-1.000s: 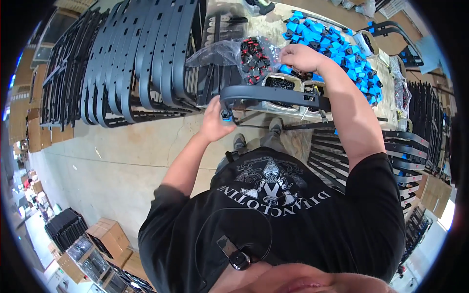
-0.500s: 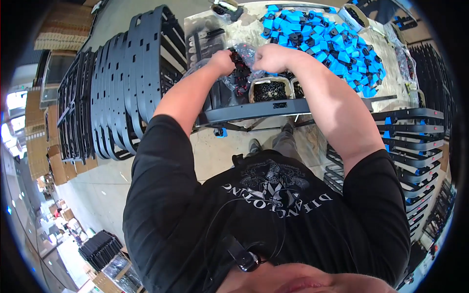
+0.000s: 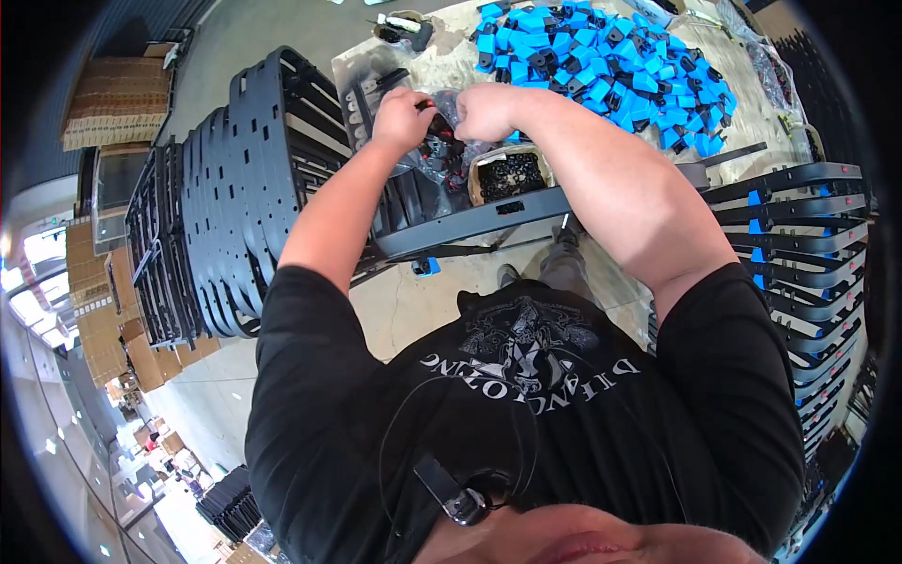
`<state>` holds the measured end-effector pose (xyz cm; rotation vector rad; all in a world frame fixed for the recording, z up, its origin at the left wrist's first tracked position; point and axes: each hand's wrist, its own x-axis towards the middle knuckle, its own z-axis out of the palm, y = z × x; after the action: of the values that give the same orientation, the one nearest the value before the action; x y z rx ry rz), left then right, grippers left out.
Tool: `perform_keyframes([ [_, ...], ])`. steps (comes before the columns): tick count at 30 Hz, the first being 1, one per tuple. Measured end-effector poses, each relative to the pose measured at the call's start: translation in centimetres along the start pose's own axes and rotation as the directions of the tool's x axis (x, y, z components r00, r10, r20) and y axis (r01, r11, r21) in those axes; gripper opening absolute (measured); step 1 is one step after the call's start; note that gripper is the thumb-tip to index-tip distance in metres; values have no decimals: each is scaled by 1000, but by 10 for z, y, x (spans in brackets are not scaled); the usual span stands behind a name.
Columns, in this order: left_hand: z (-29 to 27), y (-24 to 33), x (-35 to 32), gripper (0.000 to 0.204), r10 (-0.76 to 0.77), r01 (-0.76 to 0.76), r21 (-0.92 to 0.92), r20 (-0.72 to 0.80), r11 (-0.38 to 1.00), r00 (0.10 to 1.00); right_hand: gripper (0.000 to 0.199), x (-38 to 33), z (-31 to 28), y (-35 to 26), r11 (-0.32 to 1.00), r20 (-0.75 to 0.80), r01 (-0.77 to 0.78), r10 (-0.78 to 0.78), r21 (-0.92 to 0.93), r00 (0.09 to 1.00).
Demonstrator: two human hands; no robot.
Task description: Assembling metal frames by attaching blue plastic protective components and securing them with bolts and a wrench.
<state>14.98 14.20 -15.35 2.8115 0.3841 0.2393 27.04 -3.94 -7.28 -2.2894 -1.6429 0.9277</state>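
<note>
A clear plastic bag (image 3: 438, 191) of small black and red parts lies near the front edge of the table. My right hand (image 3: 489, 111) is closed, its fingers gripping the bag's upper edge. Across the bag's mouth, my left hand (image 3: 400, 122) pinches a small black part with a bit of red (image 3: 426, 105). Its exact kind is too small to tell. Just right of the bag stands an open box (image 3: 475, 191) filled with tiny black pieces. Flat dark parts lie left of the bag, partly under it.
A big heap of blue and black pieces (image 3: 601, 66) covers the table's far right. A black curved bar (image 3: 442, 229) runs along the front edge. Black frames (image 3: 230, 179) stand stacked at left; more frames with blue pieces (image 3: 789, 230) are stacked at right.
My left hand has drawn a little left, away from the bag, and a dark part now shows at its fingertips. My right hand stays on the bag. The whole view has shifted slightly.
</note>
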Motion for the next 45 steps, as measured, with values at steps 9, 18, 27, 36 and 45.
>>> perform_keyframes([
  [9, -139, 138, -91, 22, 16, -104, -645, -141, 757, 990, 37, -10, -17, -4, 973, -43, -106, 100, -202, 994],
  [18, -126, 184, -135, 30, 239, -322, -451, -231, 832, 943, 48, 18, 3, 18, 993, -87, -101, 96, -58, 992],
  [27, -116, 185, -130, 29, 382, -454, -296, -271, 840, 884, 50, 12, 0, 15, 991, -38, -134, 134, 15, 990],
  [36, -135, 200, -134, 33, 277, -270, -379, -37, 885, 960, 48, 12, -3, 10, 991, -10, -134, 134, -2, 991],
  [45, -128, 195, -133, 27, 377, -392, -138, -119, 910, 918, 49, 17, 2, 13, 995, -55, -104, 104, 7, 993],
])
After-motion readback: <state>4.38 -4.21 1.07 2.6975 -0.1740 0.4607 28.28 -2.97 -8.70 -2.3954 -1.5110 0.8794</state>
